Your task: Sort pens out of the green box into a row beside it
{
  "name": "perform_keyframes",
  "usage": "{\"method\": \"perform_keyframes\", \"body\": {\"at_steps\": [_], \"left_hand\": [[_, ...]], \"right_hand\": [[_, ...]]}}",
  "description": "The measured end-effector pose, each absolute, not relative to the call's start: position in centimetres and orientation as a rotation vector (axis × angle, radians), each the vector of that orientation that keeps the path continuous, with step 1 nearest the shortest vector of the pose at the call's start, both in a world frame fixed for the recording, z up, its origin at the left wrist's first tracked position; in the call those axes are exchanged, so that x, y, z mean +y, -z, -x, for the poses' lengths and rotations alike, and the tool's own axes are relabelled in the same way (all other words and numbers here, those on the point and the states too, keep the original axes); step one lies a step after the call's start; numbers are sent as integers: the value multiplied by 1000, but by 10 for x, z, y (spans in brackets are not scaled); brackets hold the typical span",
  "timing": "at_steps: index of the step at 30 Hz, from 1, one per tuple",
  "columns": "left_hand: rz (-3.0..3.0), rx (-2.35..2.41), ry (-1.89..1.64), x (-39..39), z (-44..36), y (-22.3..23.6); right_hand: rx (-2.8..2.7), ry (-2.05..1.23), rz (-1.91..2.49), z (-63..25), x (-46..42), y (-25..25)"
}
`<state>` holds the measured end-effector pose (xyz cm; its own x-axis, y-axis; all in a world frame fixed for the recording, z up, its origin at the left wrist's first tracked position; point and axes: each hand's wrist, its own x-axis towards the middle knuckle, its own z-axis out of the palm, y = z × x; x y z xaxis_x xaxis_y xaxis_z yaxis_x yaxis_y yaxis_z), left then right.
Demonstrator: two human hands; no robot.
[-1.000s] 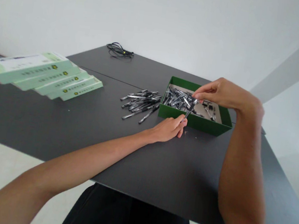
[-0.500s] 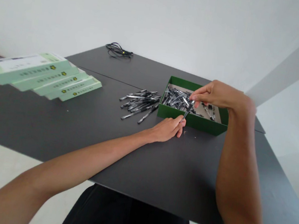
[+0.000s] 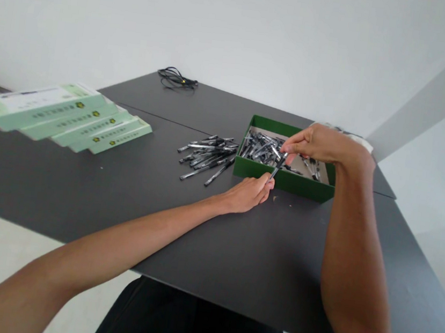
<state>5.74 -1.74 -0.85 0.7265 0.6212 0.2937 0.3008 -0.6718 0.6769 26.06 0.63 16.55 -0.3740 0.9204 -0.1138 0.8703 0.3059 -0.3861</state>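
Observation:
Between my two hands a dark, clear-bodied pen is held at a slant. My left hand is closed around its lower end, low over the table in front of the box. The fingertips of my right hand pinch its upper end, above the box's near wall. Behind the hands stands a green open box with many similar pens lying jumbled inside; my right hand hides part of them. A loose pile of pens lies on the table left of the box.
On the dark table, a fanned stack of light green printed boxes lies at the left. A coiled black cable rests near the back edge by the wall. Something whitish shows behind my right wrist.
My right hand has shifted very slightly left and down at the pen's upper end. Both hands still hold the pen, and the view has tilted a little.

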Motion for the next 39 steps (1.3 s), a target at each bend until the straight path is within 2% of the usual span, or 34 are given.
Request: {"method": "perform_keyframes", "body": {"at_steps": [11, 25, 33, 39], "left_hand": [[-2274, 682, -757, -14, -54, 14], [-2011, 627, -1042, -17, -56, 5], [-1954, 551, -870, -12, -58, 10], [-2427, 534, -546, -15, -57, 8]], "right_hand": [[-2390, -581, 1498, -257, 10, -157], [-2326, -833, 1179, -240, -2, -166], [-2217, -622, 932, -224, -7, -169], [-2138, -592, 803, -176, -2, -153]]}}
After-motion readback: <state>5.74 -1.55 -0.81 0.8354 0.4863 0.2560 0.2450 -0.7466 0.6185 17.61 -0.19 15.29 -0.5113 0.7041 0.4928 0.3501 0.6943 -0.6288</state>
